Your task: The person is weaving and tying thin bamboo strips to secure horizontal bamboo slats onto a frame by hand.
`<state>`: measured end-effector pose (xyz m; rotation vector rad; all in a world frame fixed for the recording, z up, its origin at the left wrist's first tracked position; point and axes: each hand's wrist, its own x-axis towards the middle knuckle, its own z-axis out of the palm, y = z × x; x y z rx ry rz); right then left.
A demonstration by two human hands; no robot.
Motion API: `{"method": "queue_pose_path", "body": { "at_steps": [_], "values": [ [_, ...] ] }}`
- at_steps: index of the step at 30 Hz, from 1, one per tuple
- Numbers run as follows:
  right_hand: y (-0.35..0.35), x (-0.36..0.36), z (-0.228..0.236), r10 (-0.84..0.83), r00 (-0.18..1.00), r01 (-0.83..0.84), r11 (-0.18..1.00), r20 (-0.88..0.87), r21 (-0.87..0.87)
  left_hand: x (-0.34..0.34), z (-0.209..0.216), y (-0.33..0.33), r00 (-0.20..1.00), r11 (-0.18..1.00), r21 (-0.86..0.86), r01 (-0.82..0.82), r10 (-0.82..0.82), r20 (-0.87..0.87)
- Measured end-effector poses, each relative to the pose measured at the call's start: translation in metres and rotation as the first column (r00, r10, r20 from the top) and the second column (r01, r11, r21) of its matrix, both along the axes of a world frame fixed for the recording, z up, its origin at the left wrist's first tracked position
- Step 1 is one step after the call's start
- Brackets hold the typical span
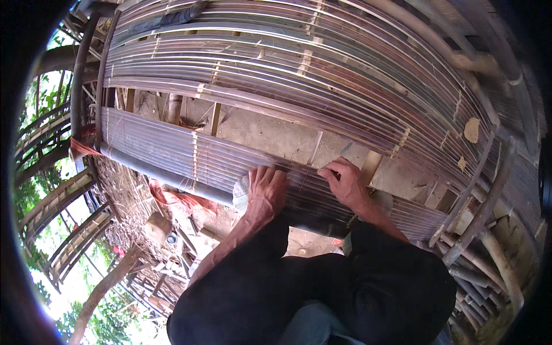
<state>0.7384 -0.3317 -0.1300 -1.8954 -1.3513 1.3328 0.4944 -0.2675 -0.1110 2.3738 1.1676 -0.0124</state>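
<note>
Across my knees runs a narrow strip of thin bamboo slats (155, 138), tied crosswise with pale bindings. My left hand (268, 188) rests on the strip with its fingers curled down together at the far edge; what lies under the fingertips is hidden. To its right, my right hand (347, 183) is closed in a pinch at the same edge, thumb against forefinger. Whatever it pinches is too small to make out. Between the hands, a thin reddish strand (305, 177) seems to cross the slats.
Beyond a gap with wooden crosspieces (215, 119) lies a wider slatted bamboo surface (264, 75). A thick pole (167, 177) borders the near strip. Reddish cloth (181, 199) and a wood block (157, 227) lie on the littered ground at left. Poles (483, 195) stand at right.
</note>
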Motion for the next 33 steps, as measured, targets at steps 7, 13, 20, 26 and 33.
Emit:
{"method": "queue_pose_path", "body": {
  "at_steps": [7, 13, 20, 26, 33],
  "values": [
    [-0.002, -0.007, -0.003, -0.006, 0.995, 0.002, 0.999, 0.096, 0.040, -0.023, 0.051, 0.023, 0.851, 0.529, -0.772, -0.352, 0.524, -0.029],
    [0.003, -0.006, -0.007, -0.062, 0.998, 0.061, 0.997, -0.018, -0.047, -0.030, 0.061, 0.022, 0.478, 0.339, -0.927, -0.164, 0.849, 0.226],
    [0.014, 0.003, -0.006, 0.150, 0.986, -0.159, 0.977, -0.076, -0.142, -0.029, 0.053, 0.004, 0.454, 0.477, -0.877, -0.067, 0.797, 0.398],
    [0.012, 0.004, -0.009, 0.161, 0.983, -0.174, 0.969, -0.086, -0.174, -0.029, 0.059, 0.003, 0.004, 0.268, -0.885, 0.380, 0.957, 0.291],
    [0.003, -0.007, 0.000, 0.117, 0.991, -0.108, 0.986, 0.068, -0.124, -0.045, 0.080, -0.024, -0.034, 0.165, -0.985, 0.048, 0.986, 0.163]
  ]
}}
